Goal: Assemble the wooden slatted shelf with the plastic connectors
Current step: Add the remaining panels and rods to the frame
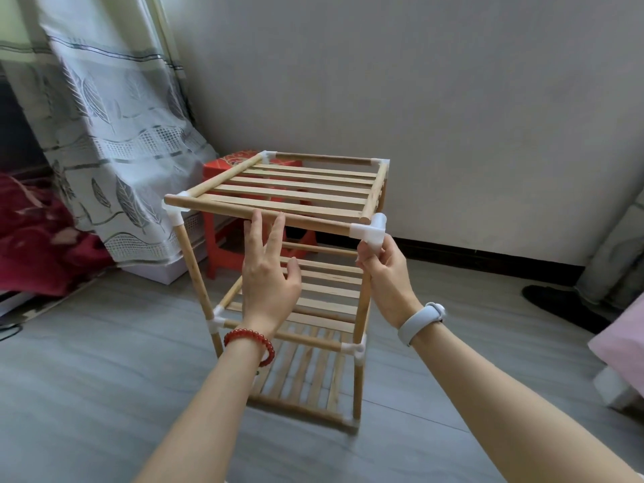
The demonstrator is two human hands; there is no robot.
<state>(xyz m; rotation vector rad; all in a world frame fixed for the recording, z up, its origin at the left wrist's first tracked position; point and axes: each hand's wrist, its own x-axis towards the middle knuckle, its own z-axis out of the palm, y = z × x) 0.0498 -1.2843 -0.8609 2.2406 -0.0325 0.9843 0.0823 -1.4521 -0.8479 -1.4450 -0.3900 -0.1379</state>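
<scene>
The right hand (381, 270) covers the top of the near right post (362, 308), so whether that post sits in the white corner connector (371, 232) can't be told. The left hand (270, 273) hides part of the middle slats (327, 291), and its fingertips blur against the front rail (265, 212); touching or just short, hard to say. The red stool (223, 245) is mostly hidden behind the shelf (296, 190) and curtain (115, 151). A dark shoe-like shape (557, 305) by the wall is too dim to name. The pink cloth (623, 343) and red bedding (31, 238) are cut off by the edges.
</scene>
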